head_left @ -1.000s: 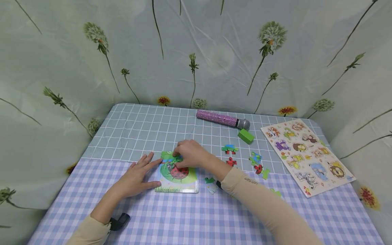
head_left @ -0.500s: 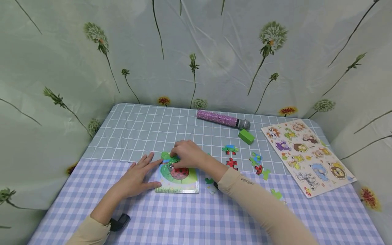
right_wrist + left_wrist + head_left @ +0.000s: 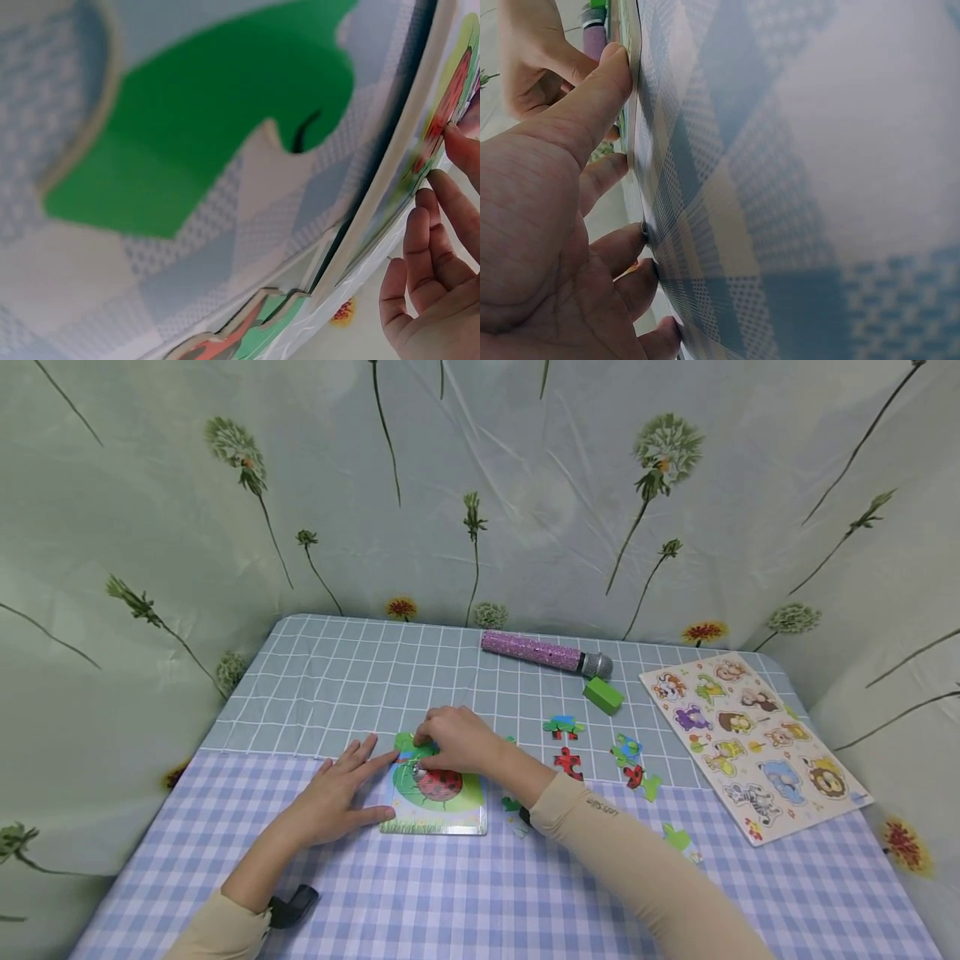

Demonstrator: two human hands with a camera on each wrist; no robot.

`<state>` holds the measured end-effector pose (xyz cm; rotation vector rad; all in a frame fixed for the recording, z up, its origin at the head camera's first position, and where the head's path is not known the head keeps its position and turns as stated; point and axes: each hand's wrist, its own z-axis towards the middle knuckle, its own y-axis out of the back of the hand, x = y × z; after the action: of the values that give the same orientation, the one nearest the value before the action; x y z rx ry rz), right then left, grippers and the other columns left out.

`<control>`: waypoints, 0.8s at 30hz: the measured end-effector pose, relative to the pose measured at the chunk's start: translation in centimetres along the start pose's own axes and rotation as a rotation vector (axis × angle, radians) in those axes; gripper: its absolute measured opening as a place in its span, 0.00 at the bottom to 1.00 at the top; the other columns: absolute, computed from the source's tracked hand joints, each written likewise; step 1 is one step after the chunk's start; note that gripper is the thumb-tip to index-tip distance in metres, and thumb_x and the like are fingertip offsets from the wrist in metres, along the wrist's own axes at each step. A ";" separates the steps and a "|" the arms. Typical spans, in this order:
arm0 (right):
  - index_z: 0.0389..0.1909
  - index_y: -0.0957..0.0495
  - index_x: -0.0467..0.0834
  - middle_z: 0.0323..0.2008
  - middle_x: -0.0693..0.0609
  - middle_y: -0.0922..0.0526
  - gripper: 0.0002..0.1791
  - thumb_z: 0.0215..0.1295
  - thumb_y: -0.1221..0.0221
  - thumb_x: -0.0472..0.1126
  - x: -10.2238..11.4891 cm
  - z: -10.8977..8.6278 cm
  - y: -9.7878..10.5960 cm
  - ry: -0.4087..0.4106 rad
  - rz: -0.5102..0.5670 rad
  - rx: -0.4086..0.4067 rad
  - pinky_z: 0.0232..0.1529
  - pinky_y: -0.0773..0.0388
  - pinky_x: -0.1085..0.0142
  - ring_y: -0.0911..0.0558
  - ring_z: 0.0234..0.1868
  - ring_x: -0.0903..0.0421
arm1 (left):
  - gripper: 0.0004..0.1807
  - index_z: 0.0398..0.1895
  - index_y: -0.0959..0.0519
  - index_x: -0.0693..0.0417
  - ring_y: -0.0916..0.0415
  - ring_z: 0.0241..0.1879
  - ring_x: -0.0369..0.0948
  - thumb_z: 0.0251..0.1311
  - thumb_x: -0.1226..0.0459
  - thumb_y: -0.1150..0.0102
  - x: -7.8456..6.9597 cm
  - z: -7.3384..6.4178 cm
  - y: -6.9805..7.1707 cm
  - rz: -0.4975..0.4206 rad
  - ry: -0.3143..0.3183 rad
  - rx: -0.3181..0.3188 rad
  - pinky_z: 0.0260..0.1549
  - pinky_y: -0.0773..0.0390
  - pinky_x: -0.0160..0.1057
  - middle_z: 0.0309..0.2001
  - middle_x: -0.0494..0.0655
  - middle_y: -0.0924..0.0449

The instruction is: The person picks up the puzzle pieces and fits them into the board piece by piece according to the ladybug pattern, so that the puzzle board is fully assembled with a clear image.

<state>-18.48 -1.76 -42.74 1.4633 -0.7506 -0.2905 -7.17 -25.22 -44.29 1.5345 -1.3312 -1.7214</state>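
Note:
A ladybug puzzle board (image 3: 442,820) lies flat on the blue checked cloth. My left hand (image 3: 337,797) has its fingers spread, with thumb and index fingertip at the board's left edge. In the left wrist view, the left thumb (image 3: 592,101) lies along that edge. My right hand (image 3: 461,742) reaches across the board's top, thumb and fingers pinching a small green puzzle piece (image 3: 427,749) mostly hidden under them. The right wrist view shows the right fingertips (image 3: 437,178) right at the board's picture. A loose green piece (image 3: 217,120) lies on the cloth beside the board.
Right of the board are several loose pieces, among them a red one (image 3: 567,762) and a green-blue one (image 3: 563,725). Farther off lie a pink glitter microphone (image 3: 532,649), a green block (image 3: 603,694) and an animal puzzle board (image 3: 757,747). A patterned curtain (image 3: 555,527) hangs behind.
My right hand has shifted slightly left over the top of the board, its fingers still close to the surface. My left hand has stayed in place.

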 end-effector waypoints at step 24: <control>0.54 0.09 0.54 0.49 0.56 0.11 0.19 0.67 0.26 0.58 0.4 0.3 -0.5 -0.011 -0.031 -0.036 0.47 0.20 0.59 0.13 0.49 0.58 | 0.47 0.83 0.32 0.46 0.46 0.82 0.72 0.64 0.44 0.25 -0.2 0.0 -0.1 0.025 -0.018 -0.010 0.70 0.42 0.82 0.84 0.66 0.44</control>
<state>-18.23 -2.30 -43.14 1.4414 -0.7292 -0.3343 -7.08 -24.98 -44.29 1.4938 -1.3427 -1.7284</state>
